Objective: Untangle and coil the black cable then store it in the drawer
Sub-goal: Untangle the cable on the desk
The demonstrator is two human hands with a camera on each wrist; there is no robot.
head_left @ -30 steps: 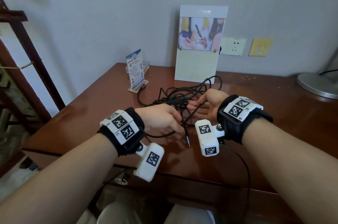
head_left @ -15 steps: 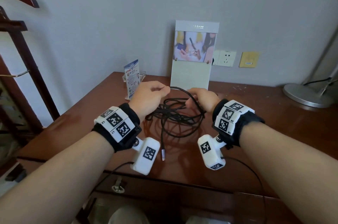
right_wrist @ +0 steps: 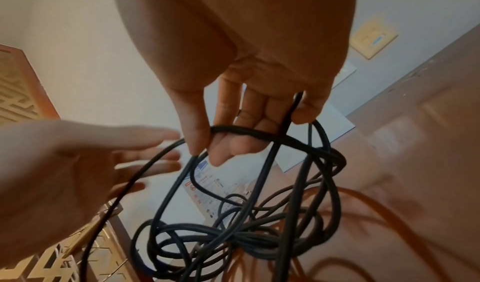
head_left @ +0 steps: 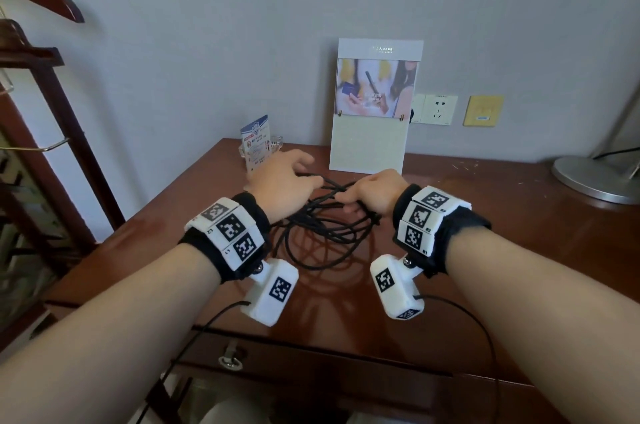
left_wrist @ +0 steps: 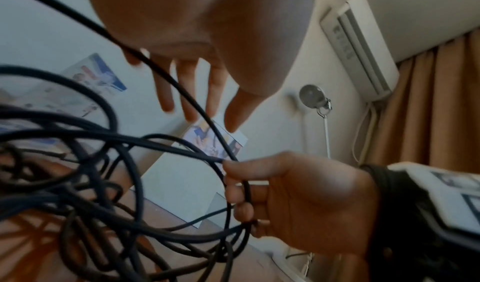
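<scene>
1. Right hand [head_left: 375, 191] gripping several strands of the cable [head_left: 322, 236], fingers curled round them and thumb pinching one strand against the forefinger (clearest in the right wrist view [right_wrist: 249, 93]).
2. Held up above the desk [head_left: 519, 250], with the gathered strands passing through the curled fingers [left_wrist: 235, 194] and the remaining loops hanging below the grip.
3. Lower loops resting on the desk top in a loose, crossing tangle [right_wrist: 233, 239], directly beneath and slightly left of the right hand.
4. Left hand [head_left: 282, 178] just beside the right, fingers [left_wrist: 189, 93] straight and spread, palm relaxed, closed round nothing.
5. One strand running across the left palm and past its fingers toward the right hand's grip (touching or merely passing in front, hard to tell from the blurred left wrist view).
6. Left hand in the right wrist view [right_wrist: 78, 163] blurred, fingers extended toward the held loops.
7. Drawer [head_left: 311, 371] at the desk's front edge, shut, its ring pull [head_left: 230, 362] below the left wrist; cable wholly on or above the desk top, well apart from the drawer front.
8. Behind the hands: a card stand [head_left: 255, 143] at the left and a tall white sign [head_left: 374, 108] leaning on the wall.
9. At far right, a round metal lamp base [head_left: 588, 178] on the desk.
</scene>
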